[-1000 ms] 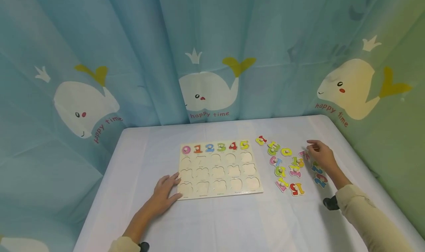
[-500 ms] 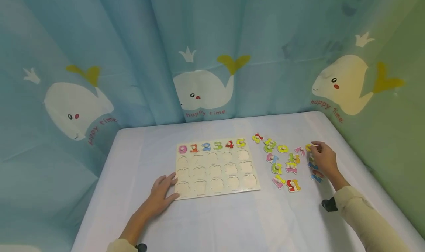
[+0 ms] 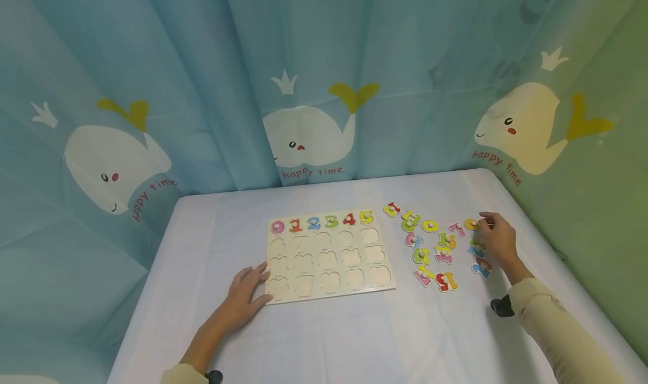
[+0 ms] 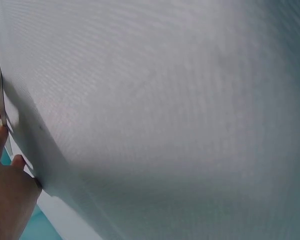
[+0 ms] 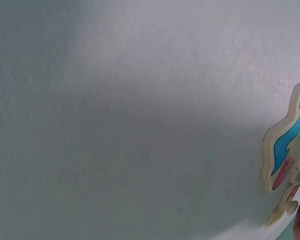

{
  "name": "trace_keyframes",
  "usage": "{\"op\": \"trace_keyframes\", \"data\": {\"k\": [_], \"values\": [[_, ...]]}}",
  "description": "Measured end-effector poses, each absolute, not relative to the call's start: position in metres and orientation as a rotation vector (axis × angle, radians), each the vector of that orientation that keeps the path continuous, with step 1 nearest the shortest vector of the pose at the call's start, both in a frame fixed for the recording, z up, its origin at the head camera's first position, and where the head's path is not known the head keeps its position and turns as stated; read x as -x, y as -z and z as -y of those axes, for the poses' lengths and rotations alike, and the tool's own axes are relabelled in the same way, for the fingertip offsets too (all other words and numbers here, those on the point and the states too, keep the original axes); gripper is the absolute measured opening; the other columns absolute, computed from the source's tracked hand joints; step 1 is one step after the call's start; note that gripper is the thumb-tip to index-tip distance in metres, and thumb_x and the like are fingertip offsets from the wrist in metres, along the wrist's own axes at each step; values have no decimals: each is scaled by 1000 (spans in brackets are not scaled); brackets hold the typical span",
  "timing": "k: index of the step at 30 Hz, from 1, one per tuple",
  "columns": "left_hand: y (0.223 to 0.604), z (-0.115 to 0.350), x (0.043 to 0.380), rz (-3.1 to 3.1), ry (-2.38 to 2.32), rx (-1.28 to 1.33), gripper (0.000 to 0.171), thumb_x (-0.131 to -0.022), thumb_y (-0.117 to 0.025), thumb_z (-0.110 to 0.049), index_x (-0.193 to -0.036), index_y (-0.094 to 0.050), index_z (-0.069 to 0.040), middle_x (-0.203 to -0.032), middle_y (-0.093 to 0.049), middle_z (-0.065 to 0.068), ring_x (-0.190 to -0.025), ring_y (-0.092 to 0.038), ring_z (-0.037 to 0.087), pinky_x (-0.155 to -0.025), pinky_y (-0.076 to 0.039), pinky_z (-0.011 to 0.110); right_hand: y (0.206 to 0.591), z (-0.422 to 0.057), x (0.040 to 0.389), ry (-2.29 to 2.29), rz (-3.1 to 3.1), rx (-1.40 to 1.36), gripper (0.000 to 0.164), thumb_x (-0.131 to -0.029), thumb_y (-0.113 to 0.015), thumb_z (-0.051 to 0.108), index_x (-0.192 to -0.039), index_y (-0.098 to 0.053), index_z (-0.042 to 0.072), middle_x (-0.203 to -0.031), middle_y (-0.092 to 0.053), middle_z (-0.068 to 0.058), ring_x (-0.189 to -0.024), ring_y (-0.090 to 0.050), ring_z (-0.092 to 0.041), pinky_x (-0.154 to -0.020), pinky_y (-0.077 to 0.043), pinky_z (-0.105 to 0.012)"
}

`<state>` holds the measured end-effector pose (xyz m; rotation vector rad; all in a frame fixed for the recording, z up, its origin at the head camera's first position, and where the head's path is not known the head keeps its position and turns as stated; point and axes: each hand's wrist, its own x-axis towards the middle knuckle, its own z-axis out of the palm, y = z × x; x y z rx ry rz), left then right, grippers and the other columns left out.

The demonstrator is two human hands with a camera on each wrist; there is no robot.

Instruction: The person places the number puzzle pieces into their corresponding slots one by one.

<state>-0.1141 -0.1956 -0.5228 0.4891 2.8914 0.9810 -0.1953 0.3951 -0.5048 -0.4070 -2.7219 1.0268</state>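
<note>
My left hand (image 3: pixel 244 297) rests at the left edge of a wooden number puzzle board (image 3: pixel 331 295), fingertips on its rim and thumb near the lower corner. Its fingers also show beside the board in the left wrist view. On the right, my right hand (image 3: pixel 498 239) hovers beside an orange-yellow number piece (image 3: pixel 471 224), fingertips right at its edge and loosely bent. Just left of that piece lies a pink number 7 piece (image 3: pixel 457 230). Below the hand are a blue-and-green piece (image 3: pixel 476 248) and a red-and-blue piece (image 3: pixel 481 267), whose knobbed wooden shape (image 5: pixel 285 137) shows in the right wrist view.
The board's top row holds the numbers 0 to 5, with bare recesses below. Between board and right hand lie several loose number pieces, among them a red-orange 15 (image 3: pixel 446 282) and a yellow 0-shaped piece (image 3: pixel 430 226). A whale-print curtain (image 3: pixel 314 136) hangs behind the white table (image 3: pixel 324 344).
My right hand first moves down over the pieces, then draws slightly right, uncovering the orange-yellow piece. My left hand stays at the board. The head view turns a little.
</note>
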Motion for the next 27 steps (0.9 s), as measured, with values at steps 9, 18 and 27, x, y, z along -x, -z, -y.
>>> {"op": "trace_keyframes", "data": {"k": [9,18,27], "values": [[521,196,113,-2906,-994,-498,51,-84,-70,-19,-128,-53,0,-146,-38,13,-131,-26,41,-104,-22,61,509,-377,203,-1101,2769,304,40,-98,-45,19,-129,-48,-5,-112,-53,-23,-97,-51,-33,-62,-41,-21],[524,195,114,-2917,-1020,-544,50,-83,-71,-18,-126,-54,2,-144,-40,15,-129,-28,44,-102,-23,63,511,-338,218,-1139,2833,71,38,-97,-52,21,-129,-50,0,-108,-56,-17,-93,-51,-27,-67,-43,-25],[522,194,114,-2886,-1044,-514,49,-84,-69,-16,-127,-54,1,-145,-38,15,-130,-26,43,-103,-21,62,518,-311,235,-1224,2901,-46,36,-95,-57,21,-126,-53,4,-107,-59,-13,-95,-54,-27,-77,-46,-36]]}}
